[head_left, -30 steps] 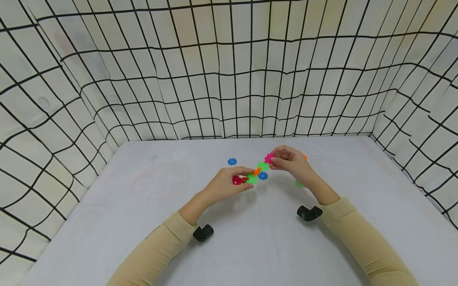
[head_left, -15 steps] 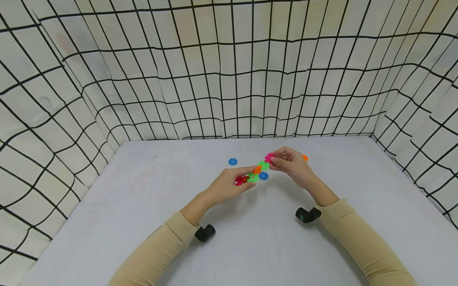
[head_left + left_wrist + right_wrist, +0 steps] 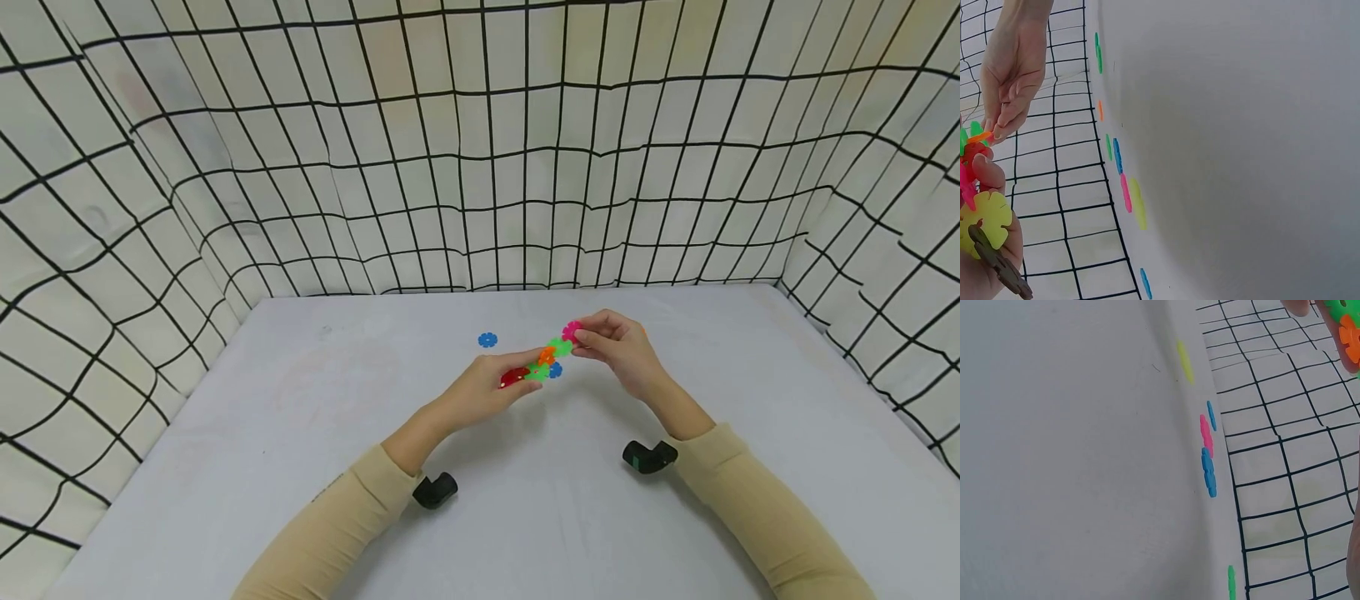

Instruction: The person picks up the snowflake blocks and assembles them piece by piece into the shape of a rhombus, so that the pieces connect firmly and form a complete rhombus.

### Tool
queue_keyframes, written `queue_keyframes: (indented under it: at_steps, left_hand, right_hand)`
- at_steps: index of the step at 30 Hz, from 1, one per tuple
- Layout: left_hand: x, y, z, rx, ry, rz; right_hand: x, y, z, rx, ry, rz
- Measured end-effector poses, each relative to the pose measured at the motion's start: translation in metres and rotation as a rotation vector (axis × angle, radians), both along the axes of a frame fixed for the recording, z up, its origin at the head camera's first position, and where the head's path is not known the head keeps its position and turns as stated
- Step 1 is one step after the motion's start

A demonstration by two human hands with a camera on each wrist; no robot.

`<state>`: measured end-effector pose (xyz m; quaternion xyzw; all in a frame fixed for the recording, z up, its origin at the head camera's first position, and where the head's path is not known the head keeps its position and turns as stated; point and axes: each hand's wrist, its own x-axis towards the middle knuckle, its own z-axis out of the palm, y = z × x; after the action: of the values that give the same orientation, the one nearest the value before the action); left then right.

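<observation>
The back is filled by the gridded backdrop [image 3: 506, 125], and below it the white desk [image 3: 300, 442] is spread. Across it, 2 tan sleeves [image 3: 330, 525] are stretched. Now the hands: by the left hand [image 3: 480, 393] the chain [image 3: 537, 372] is gripped, thumb below; by the right hand [image 3: 628, 354] the pink disc [image 3: 572, 332] is pinched. The chain is held over the desk, between both; at the left palm a yellow disc [image 3: 988, 219] and a dark disc [image 3: 1000, 265] are seen.

Whether the pink disc is locked to the green disc [image 3: 561, 347] cannot be told. And the danger? If the pink disc is pressed off line, the chain could be bent or popped apart at the orange disc [image 3: 547, 356], in the unsupported span. With too loose a pinch, the pink disc could be dropped. Behind the chain, 1 blue disc [image 3: 557, 370] could be knocked if the hands are lowered; 1 more [image 3: 487, 340] is set farther off.
</observation>
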<state>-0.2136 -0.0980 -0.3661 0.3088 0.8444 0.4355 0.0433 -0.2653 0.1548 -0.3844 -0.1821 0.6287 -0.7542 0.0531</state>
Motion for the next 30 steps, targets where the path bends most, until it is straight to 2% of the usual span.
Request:
queue_keyframes:
  at_steps: [7, 18, 21, 27, 30]
  left_hand:
    - [0.0007, 0.0027, 0.0030, 0.010, -0.019, 0.005]
    - [0.0024, 0.0048, 0.0048, 0.007, -0.045, 0.015]
    - [0.0027, 0.0060, 0.0041, 0.018, -0.055, 0.001]
    - [0.0046, 0.0080, 0.0006, 0.036, -0.079, -0.004]
    - [0.0042, 0.0083, -0.0006, 0.027, -0.076, 0.017]
  right_hand:
    - [0.0024, 0.0011, 0.0012, -0.023, 0.032, -0.017]
    - [0.0051, 0.0009, -0.0001, -0.064, 0.011, -0.022]
    - [0.0060, 0.0005, 0.0003, -0.080, 0.011, -0.013]
    - [0.0068, 0.0004, 0.0055, -0.017, 0.107, -0.004]
    - [0.0074, 0.0025, 0.0081, 0.011, 0.106, 0.001]
